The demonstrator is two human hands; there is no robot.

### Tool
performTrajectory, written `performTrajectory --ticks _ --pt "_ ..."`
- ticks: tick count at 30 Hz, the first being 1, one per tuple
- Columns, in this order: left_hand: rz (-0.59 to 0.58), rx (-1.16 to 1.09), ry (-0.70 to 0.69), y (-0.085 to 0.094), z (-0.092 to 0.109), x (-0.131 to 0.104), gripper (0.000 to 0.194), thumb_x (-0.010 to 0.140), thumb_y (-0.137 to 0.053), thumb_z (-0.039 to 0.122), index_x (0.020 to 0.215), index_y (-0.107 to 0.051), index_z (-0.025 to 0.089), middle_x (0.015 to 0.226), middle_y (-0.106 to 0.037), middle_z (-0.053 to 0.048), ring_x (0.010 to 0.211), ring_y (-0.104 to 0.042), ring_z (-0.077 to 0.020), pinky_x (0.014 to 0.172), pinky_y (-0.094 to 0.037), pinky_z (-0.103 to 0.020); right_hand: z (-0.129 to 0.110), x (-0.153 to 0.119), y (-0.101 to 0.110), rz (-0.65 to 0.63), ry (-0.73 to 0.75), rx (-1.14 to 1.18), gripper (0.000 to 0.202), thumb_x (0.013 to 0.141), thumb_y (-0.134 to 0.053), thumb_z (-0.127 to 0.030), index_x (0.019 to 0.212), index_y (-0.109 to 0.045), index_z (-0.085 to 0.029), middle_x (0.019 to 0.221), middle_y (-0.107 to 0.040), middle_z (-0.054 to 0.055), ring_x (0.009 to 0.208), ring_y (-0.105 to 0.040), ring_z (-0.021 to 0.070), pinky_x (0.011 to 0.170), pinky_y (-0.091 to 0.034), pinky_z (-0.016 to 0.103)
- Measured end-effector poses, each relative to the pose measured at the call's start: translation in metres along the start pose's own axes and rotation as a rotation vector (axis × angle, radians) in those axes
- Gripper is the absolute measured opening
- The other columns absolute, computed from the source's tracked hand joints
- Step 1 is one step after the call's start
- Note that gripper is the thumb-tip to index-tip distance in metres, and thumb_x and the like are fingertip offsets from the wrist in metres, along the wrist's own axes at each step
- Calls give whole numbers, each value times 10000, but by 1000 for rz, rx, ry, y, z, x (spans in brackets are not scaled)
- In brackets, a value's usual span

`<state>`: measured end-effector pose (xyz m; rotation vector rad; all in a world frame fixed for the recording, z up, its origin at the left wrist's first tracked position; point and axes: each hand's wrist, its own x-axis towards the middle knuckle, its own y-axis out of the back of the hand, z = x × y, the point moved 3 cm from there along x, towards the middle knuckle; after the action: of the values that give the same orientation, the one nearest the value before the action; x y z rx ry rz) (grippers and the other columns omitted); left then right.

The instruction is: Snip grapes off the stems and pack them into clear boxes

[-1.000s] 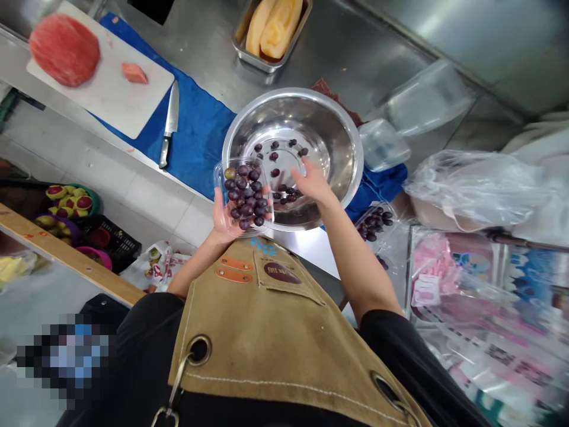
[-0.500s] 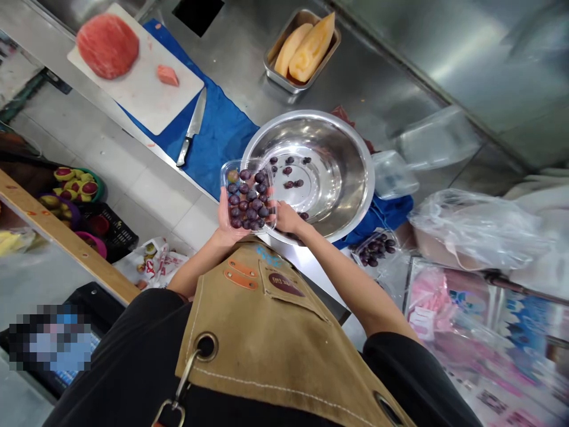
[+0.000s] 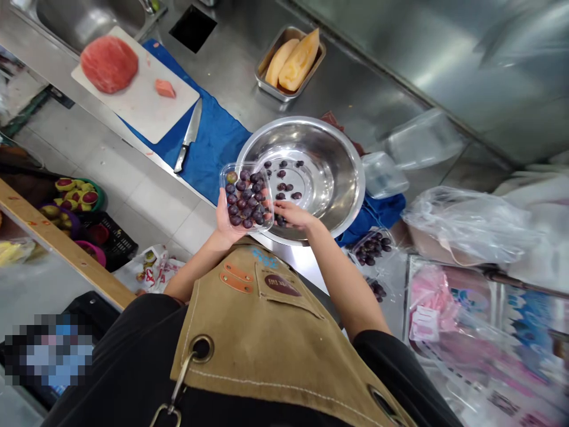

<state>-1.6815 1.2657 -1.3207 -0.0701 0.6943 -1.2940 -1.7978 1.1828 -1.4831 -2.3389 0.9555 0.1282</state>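
A clear plastic box (image 3: 224, 220) full of dark grapes (image 3: 246, 198) rests in my left hand (image 3: 226, 227), whose fingers wrap its side and underside. The box is at the left rim of a wide steel bowl (image 3: 357, 178). Over the bowl's near left edge is my right hand (image 3: 291, 214), fingers close together beside the box. Dark grapes show just under those fingers; whether they are gripped is hard to tell. Several loose grapes (image 3: 281, 174) lie on the bowl's floor.
A knife (image 3: 191, 131) lies on a blue cloth (image 3: 217, 142), near a cutting board (image 3: 162, 121) with red melon flesh (image 3: 109, 64). Behind the bowl stands a steel tray (image 3: 320, 54) of yellow melon. Empty clear boxes (image 3: 384, 175) and more boxed grapes (image 3: 372, 248) are right.
My right hand has shifted slightly, and its fingers now stretch over grapes at the bowl's near left side. The left hand still holds the box. The whole view has shifted a little.
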Motion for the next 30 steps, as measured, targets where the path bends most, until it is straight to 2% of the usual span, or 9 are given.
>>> performTrajectory --ticks 3,6,9,12,15,18,21,24,30 --pt "4 47 -29 4 -6 1 794 1034 -333 878 1442 -681 293 1439 -730 -132 1510 -566 -441 1123 -581 -683 -14 -23 16 22 19 270 380 933 -847 -501 933 -611 -203 769 -655 11 539 -550 89 341 -172 148" --pt "2 59 -45 4 -18 4 756 1038 -378 860 1392 -701 275 1410 -736 -144 1500 -568 -452 1125 -575 -683 -37 -50 22 78 199 414 473 878 -894 -580 1010 -633 -208 829 -656 8 602 -603 94 338 -200 144" --pt "5 62 -20 1 -33 10 737 1065 -363 827 1350 -704 239 1372 -744 -156 1477 -585 -449 1141 -565 -685 -60 -70 14 121 347 300 496 904 -857 -646 1082 -665 -224 811 -657 -1 605 -604 98 363 -278 152" --pt "-6 37 29 -3 -46 16 739 1103 -281 788 1346 -688 221 1362 -744 -165 1463 -599 -435 1152 -561 -677 -76 -78 2 166 470 83 387 971 -814 -559 1148 -701 -235 826 -683 2 587 -611 100 413 -406 184" --pt "-23 11 42 -5 -52 17 746 1118 -243 768 1355 -683 214 1381 -741 -160 1472 -594 -430 1157 -565 -650 -78 -79 -6 213 562 -76 311 987 -797 -421 1224 -724 -233 867 -725 18 594 -636 119 478 -520 239" --pt "-42 6 29 -6 -54 14 776 1108 -251 789 1346 -696 200 1421 -728 -165 1506 -564 -442 1160 -566 -637 -74 -85 -8 272 617 -126 305 973 -788 -367 1241 -741 -229 937 -745 39 730 -722 170 541 -588 271" --pt "-46 36 24 -9 -55 10 808 1107 -224 792 1382 -685 187 1464 -704 -176 1540 -529 -448 1181 -538 -658 -74 -99 -9 281 654 -113 276 965 -799 -383 1191 -753 -232 1004 -740 49 884 -768 200 593 -627 273" --pt "-7 91 30 -11 -55 5 823 1106 -223 787 1418 -667 169 1510 -677 -183 1569 -491 -456 1214 -493 -686 -78 -115 -10 194 670 -51 327 965 -808 -443 1191 -738 -217 1092 -748 68 992 -778 211 650 -659 272" --pt "-13 65 97 -14 -60 -9 903 1073 -138 823 1492 -632 195 1680 -570 -144 1631 -433 -453 1283 -414 -706 -74 -144 -1 182 706 141 386 960 -836 -489 1197 -704 -215 1142 -743 64 1045 -779 193 718 -695 264"
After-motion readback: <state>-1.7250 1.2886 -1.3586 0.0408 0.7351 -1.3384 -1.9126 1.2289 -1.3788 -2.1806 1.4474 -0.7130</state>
